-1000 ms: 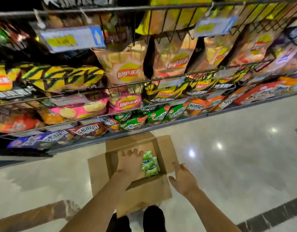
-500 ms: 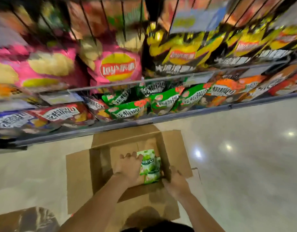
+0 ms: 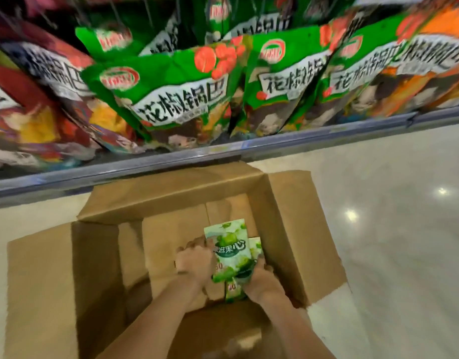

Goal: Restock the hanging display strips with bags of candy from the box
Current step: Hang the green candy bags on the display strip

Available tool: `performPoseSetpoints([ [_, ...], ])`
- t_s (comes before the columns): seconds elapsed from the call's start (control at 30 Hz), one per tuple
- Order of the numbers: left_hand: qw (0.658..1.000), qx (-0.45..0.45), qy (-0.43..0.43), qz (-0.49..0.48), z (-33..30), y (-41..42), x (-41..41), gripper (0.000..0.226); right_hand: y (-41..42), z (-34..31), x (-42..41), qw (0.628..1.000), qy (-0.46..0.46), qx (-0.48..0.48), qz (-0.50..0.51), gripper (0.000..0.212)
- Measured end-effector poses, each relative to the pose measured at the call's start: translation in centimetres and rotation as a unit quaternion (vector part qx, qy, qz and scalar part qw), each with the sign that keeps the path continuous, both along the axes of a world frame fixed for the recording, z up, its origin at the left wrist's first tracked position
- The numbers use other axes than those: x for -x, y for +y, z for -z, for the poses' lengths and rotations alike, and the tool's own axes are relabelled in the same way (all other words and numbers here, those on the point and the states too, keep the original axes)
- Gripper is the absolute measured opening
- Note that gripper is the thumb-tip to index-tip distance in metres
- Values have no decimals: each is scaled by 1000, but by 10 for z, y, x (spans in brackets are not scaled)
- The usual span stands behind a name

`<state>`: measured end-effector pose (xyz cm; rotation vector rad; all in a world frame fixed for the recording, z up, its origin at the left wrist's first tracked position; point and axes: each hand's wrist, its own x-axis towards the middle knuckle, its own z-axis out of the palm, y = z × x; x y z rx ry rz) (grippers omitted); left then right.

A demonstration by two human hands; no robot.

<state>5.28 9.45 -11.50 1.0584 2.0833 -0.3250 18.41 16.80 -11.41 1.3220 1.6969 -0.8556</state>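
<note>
An open cardboard box (image 3: 288, 224) stands on the floor below the shelf. Inside it lie light green candy bags (image 3: 231, 251), stacked near the right wall. Both my hands are down in the box. My left hand (image 3: 196, 260) grips the left edge of the top bag with curled fingers. My right hand (image 3: 260, 279) holds the bags' lower right corner, its fingers wrapped under them. A second bag (image 3: 255, 246) shows beneath the top one. No hanging display strip is in view.
A low metal shelf edge (image 3: 223, 151) runs just above the box, packed with green (image 3: 171, 99), red (image 3: 36, 104) and orange (image 3: 430, 68) snack bags. Glossy pale floor (image 3: 391, 229) spreads to the right. The box's flaps fold outward on the left and right.
The camera has dropped closer to the box. My right hand went from outside the box into it and onto the bags. My left hand closed on the top bag's edge.
</note>
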Motion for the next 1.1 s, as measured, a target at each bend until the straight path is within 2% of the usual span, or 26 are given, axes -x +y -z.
performPoseSetpoints([
  [0.1, 998, -20, -15, -64, 19, 2, -4, 46, 4, 14, 3, 999, 4, 7, 47, 93],
  [0.23, 983, -41, -57, -167, 34, 6, -10, 50, 10, 27, 3, 998, 1, -9, 68, 96],
  [0.3, 953, -68, -110, -275, 40, 8, -14, 52, 13, 30, 3, 996, 11, -6, 83, 90],
  [0.37, 901, -96, -173, -387, 45, 9, -17, 54, 14, 32, 3, 995, 20, -5, 97, 83],
  [0.43, 856, -116, -212, -456, 50, 9, -20, 55, 14, 32, 3, 994, 27, -9, 102, 81],
  [0.5, 830, -129, -226, -494, 53, 8, -21, 53, 13, 32, 2, 994, 29, -16, 103, 77],
  [0.6, 813, -136, -232, -517, 50, 6, -17, 49, 14, 29, 1, 993, 37, -23, 111, 69],
  [0.77, 806, -161, -220, -526, 38, -6, -1, 48, 15, 21, 3, 989, 51, -19, 135, 62],
  [0.93, 807, -199, -228, -507, 27, -26, 18, 29, 10, 12, 7, 991, 81, -38, 100, 59],
  [1.0, 790, -214, -244, -521, 17, -33, 22, 29, 6, 6, 9, 987, 116, -51, 102, 56],
  [1.1, 754, -244, -267, -548, -1, -43, 24, 30, 2, -9, 14, 972, 160, -42, 166, 55],
])
